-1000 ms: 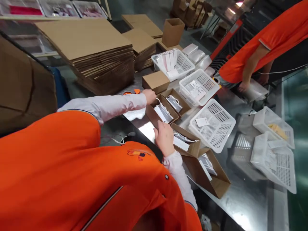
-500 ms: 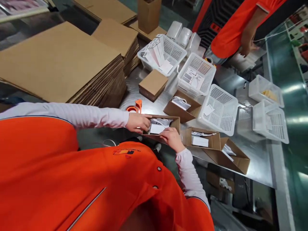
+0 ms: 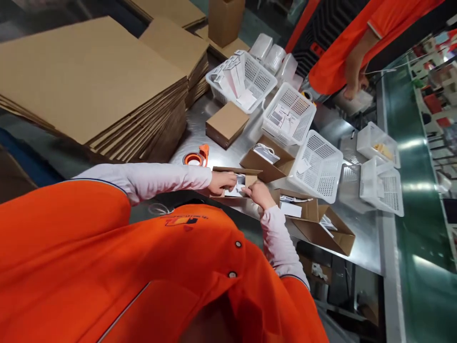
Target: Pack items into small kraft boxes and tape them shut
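A small open cardboard box [image 3: 252, 180] stands at the front edge of the metal table, right before me. Inside it lies a white item [image 3: 233, 192] with a darker part, half covered by my fingers. My left hand [image 3: 222, 182] is over the box's left end, fingers bent down onto it. At the right end, my right hand [image 3: 261, 194] reaches over the rim, its fingers drawn together near the white item; whatever they hold is hidden. Close by on the right, another open box [image 3: 294, 206] contains a white packet and a white cord.
An orange tape dispenser [image 3: 194, 158] lies behind my left forearm. Stacked flat cardboard [image 3: 96, 81] fills the left. White baskets [image 3: 316, 164] and further open boxes [image 3: 332, 231] stand to the right. Beyond the table, a co-worker in an orange top [image 3: 342, 62] works beside a green conveyor [image 3: 421, 228].
My left hand has moved right and further over the box. My right hand has shifted slightly right, its fingers now at the box's right end. The co-worker's hands have moved left.
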A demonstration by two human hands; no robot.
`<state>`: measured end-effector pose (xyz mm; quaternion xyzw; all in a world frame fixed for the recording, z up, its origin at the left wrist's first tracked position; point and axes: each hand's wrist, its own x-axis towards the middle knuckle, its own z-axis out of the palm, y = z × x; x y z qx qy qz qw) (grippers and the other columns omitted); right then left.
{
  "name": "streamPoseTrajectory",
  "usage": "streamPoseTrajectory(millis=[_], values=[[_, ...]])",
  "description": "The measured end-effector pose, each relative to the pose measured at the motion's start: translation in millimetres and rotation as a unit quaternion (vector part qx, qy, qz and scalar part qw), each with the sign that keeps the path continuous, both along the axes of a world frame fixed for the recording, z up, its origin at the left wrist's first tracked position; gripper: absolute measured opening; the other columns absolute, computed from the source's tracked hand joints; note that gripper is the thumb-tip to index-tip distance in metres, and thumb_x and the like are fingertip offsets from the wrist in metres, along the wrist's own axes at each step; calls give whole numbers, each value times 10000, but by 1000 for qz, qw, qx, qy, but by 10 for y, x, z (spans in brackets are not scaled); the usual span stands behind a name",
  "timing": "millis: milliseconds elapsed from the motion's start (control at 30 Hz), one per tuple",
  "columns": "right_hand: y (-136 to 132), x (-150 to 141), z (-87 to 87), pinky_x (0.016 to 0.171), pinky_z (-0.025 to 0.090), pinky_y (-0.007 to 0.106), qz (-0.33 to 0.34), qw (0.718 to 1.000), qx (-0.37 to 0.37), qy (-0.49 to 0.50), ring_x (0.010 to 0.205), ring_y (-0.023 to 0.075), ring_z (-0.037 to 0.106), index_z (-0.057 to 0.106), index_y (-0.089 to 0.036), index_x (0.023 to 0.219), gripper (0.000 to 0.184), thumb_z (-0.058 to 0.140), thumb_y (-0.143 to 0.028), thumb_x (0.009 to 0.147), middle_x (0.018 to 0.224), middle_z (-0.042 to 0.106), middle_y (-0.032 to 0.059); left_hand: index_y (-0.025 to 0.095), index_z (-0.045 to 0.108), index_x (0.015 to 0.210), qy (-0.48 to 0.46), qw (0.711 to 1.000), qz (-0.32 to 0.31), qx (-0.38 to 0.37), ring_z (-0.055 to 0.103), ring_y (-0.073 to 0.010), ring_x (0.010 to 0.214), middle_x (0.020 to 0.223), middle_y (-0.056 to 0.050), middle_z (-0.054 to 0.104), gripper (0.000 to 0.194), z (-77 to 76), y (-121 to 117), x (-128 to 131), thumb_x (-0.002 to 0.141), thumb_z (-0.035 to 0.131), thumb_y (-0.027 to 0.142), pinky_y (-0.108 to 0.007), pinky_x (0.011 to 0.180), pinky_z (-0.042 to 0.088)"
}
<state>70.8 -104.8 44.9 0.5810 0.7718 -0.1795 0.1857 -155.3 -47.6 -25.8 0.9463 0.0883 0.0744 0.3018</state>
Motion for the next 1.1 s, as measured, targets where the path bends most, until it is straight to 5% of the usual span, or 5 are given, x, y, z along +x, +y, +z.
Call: streamPoseTrajectory(millis=[267, 433, 633, 967, 1100], values=[[51, 391, -106, 849, 450, 256, 24, 990, -21, 137, 949, 200, 636, 739, -157, 819, 395, 799, -528, 942, 977, 708, 77, 127, 489, 1627, 134, 947, 288, 50, 425, -426, 1541, 1594, -227, 535, 919, 213, 53, -113, 809, 864, 316, -567, 1288, 317], [-55, 174, -275, 954, 492, 369, -151, 974, 92, 139, 1093, 293, 653, 784, -180, 990, 380, 835, -545, 893, 1110, 725, 127, 178, 443, 1680, 165, 958, 229, -43, 330, -329, 1618, 1734, -158, 358, 636, 43, -190, -175, 1096, 458, 429, -493, 1300, 303], [-198, 36, -563, 1110, 471, 540, -303, 911, 246, 137, 1329, 417, 541, 608, -33, 1401, 888, 895, -607, 788, 1408, 587, 306, 196, 547, 1622, 92, 946, 307, 44, 334, -330, 1614, 1671, -145, 472, 547, -159, -602, -292, 1111, 413, 339, -549, 1283, 295], [-421, -687, -634, 1342, 103, 610, 23, 980, 130, 152, 1684, 366, 129, 302, -37, 1703, 800, 478, -519, 1089, 1779, 203, 243, 153, 621, 1544, 58, 952, 300, 18, 370, -364, 1588, 1611, -195, 536, 548, -224, -667, -316, 1020, 522, 278, -572, 1269, 324], [-450, -808, -594, 1332, 63, 658, 32, 984, 108, 137, 1687, 409, 69, 259, -60, 1724, 1067, 582, -751, 978, 1786, 127, 258, 157, 564, 1569, 20, 885, 463, -45, 464, -308, 1513, 1590, -158, 559, 613, -285, -451, -646, 968, 465, 220, -476, 1238, 406]])
